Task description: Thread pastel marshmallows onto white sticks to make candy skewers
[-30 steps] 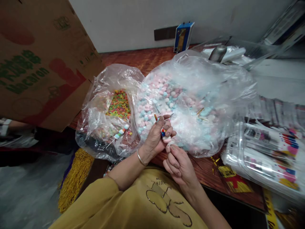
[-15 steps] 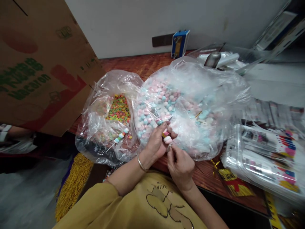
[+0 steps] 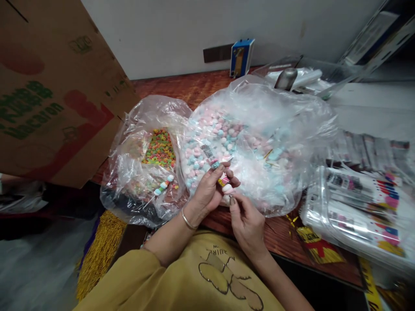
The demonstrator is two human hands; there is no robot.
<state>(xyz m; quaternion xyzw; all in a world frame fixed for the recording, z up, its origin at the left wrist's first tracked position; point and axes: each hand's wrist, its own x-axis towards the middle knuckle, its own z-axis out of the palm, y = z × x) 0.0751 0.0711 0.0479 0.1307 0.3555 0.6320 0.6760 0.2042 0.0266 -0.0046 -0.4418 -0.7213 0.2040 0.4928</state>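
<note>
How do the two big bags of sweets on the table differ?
The left bag is smaller; the right bag spreads much wider.
The left bag shows tiny red, orange, yellow and green pieces, while the right bag shows larger, puffy-looking pink, white and pale blue ones.
Both are clear, crumpled plastic.

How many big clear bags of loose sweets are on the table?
2: the left bag, with small colourful sweets, and the middle bag, with pink and blue ones. The cardboard box may hide more.
</note>
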